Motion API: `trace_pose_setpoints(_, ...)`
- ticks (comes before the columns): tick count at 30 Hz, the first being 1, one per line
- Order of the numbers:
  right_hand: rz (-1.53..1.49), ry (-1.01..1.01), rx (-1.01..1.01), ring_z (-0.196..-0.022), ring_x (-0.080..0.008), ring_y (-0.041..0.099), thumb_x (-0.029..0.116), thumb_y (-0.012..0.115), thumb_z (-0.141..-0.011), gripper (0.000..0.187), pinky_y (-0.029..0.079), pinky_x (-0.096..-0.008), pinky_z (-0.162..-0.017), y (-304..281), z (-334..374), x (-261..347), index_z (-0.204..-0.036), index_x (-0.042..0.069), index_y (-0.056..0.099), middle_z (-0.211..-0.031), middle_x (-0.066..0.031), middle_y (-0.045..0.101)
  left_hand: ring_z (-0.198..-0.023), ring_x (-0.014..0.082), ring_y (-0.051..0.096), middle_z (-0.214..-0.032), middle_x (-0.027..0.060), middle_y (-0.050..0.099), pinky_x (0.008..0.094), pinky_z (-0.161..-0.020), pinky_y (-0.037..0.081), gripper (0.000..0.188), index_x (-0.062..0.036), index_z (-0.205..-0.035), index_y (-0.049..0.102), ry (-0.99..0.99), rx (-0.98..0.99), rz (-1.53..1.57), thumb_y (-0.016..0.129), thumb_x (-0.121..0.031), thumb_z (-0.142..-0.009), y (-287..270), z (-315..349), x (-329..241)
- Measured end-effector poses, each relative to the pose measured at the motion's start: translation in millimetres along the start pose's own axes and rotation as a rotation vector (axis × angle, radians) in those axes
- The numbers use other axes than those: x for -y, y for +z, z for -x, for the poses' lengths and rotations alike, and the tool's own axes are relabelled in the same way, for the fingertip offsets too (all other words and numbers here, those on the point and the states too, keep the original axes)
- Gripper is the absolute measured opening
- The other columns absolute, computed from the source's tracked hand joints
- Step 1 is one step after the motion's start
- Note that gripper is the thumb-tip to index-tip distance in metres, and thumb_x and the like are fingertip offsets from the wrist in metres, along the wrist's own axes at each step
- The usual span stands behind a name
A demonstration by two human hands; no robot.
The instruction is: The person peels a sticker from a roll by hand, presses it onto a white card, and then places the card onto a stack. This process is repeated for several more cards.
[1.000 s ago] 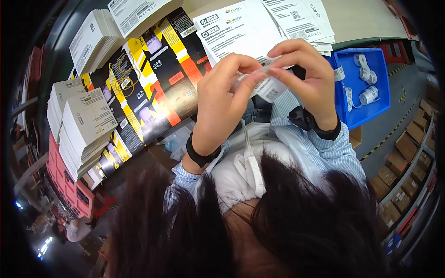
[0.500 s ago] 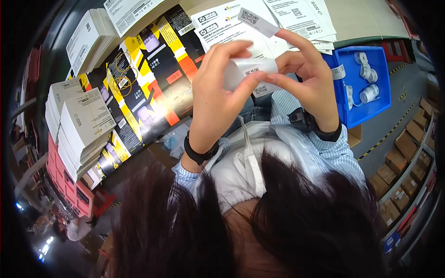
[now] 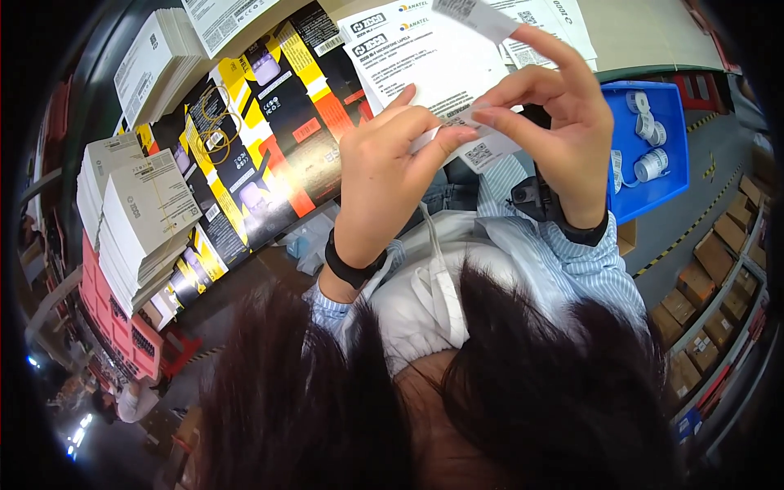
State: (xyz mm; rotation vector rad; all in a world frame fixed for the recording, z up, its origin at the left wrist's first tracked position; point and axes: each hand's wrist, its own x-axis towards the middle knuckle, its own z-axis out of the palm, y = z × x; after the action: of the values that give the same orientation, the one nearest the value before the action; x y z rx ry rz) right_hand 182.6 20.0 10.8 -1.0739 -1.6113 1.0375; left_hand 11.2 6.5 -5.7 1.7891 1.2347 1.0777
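A white strip of stickers [image 3: 488, 152] printed with square codes spans the space between my two hands. My left hand [image 3: 385, 167] pinches its left part between thumb and fingers. The thumb and a finger of my right hand [image 3: 563, 122] are closed on the strip's upper edge. A separate white sticker [image 3: 483, 18] clings to the tip of my raised right index finger. Just beyond my hands lie printed white sheets [image 3: 441, 65], partly covered by my fingers.
To the right, a blue bin [image 3: 682, 155] holds several small sticker rolls [image 3: 651, 165]. Glossy black and yellow printed packaging [image 3: 282, 122] covers the left, with tan rubber bands [image 3: 214, 140] on it. Beside it stand stacks of flat white boxes [image 3: 135, 245]. Cartons [image 3: 698, 286] fill shelving at far right.
My right hand has shifted a little to the right, carrying the sticker on its index finger. The strip, curled between my hands before, is now flatter and tilted.
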Motion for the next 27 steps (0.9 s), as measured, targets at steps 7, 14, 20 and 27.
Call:
trace_pose_setpoints(7,-0.174,0.270,-0.149,-0.070,-0.0182,0.059,-0.008,0.066,-0.069,0.064,0.048,-0.0249,-0.063,17.5,-14.3,37.3,-0.125,-0.005,0.035,-0.078,-0.0131,0.057,-0.041,0.0152,0.042,-0.048,0.0052,0.047,0.0409,-0.096,0.040,0.018,-0.0005,-0.063,0.061,-0.037,-0.039,0.149,0.070,-0.012,-0.072,-6.7,0.4,9.3)
trace_pose_setpoints(14,-1.186,-0.465,0.071,-0.064,-0.0106,0.058,-0.010,0.066,-0.068,0.074,0.045,-0.0183,-0.058,9.2,-51.2,-29.4,-0.131,-0.005,0.027,-0.072,-0.0079,0.059,-0.042,0.0151,0.044,-0.047,0.0064,0.048,0.0407,-0.096,0.040,0.017,-0.0005,-0.064,0.062,-0.007,0.034,0.168,0.072,-0.013,-0.070,-15.7,4.5,12.8)
trace_pose_setpoints(20,-0.434,0.068,0.000,-0.061,-0.0060,0.054,-0.009,0.065,-0.071,0.074,0.041,-0.0155,-0.055,13.9,-41.2,-55.0,-0.133,-0.001,0.026,-0.071,-0.0043,0.057,-0.047,0.0237,0.052,-0.047,0.0096,0.047,0.0367,-0.092,0.043,0.024,-0.0007,-0.062,0.060,0.006,0.189,0.083,0.071,-0.019,-0.071,2.3,5.6,13.5)
trace_pose_setpoints(27,-0.283,0.361,-0.004,-0.059,-0.0034,0.051,-0.009,0.064,-0.071,0.074,0.039,-0.0148,-0.053,21.8,-38.4,-48.0,-0.133,0.001,0.026,-0.069,-0.0026,0.056,-0.071,0.0339,0.062,-0.050,0.0132,0.048,0.0352,-0.072,0.050,0.027,-0.0011,-0.063,0.059,-0.061,0.188,-0.064,0.071,-0.023,-0.071,7.2,11.3,22.5)
